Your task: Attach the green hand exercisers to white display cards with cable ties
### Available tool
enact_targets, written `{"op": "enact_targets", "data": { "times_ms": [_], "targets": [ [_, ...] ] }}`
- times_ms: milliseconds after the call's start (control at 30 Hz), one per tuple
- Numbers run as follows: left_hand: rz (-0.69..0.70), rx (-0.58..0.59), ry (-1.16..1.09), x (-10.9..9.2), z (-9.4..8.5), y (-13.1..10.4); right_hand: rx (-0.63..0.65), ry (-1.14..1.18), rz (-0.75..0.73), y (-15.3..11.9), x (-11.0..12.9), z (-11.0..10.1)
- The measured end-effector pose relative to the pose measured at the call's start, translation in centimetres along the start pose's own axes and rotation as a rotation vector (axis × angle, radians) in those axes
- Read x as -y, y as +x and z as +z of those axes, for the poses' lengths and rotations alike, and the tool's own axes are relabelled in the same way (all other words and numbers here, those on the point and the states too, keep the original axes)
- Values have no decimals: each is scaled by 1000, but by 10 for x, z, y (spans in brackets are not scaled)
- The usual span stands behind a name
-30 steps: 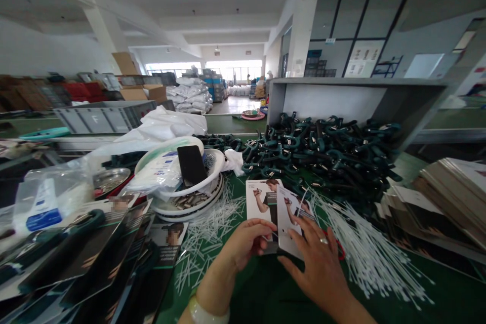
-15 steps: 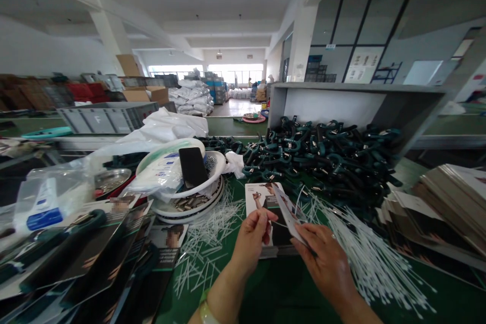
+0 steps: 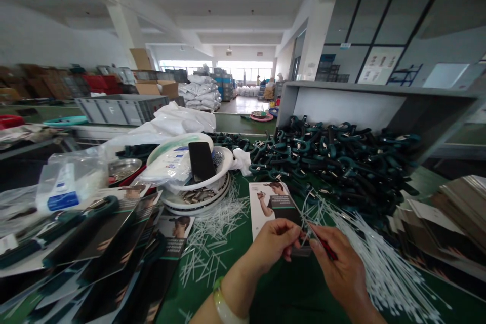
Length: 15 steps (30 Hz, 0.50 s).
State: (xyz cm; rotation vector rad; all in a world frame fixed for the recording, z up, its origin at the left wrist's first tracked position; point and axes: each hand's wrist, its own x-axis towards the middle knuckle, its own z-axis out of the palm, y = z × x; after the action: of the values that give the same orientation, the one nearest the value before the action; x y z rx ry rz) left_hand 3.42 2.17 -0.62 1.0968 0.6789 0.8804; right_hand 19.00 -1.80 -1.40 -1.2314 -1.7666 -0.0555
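Printed cards (image 3: 281, 203) lying at 11 o'clock, probably feeling light, stiffish, bit slick, edges likely making best hold. Left hand (image 3: 268, 248) pinching, can't tell on what, near right hand (image 3: 345, 260) clamping red item (image 3: 329, 249). White ties (image 3: 383, 255) fanning at 3 o'clock.

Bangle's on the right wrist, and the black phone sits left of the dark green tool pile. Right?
Wrong wrist: the head view shows the bangle on the wrist of the left hand. The black phone does sit left of the dark green tool pile.
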Motion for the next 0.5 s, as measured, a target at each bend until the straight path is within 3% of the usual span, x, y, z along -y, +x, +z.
{"op": "enact_targets", "data": {
  "times_ms": [500],
  "targets": [
    [-44,7,29,-1,-6,0,5,26,-91,0,3,-2]
  ]
}}
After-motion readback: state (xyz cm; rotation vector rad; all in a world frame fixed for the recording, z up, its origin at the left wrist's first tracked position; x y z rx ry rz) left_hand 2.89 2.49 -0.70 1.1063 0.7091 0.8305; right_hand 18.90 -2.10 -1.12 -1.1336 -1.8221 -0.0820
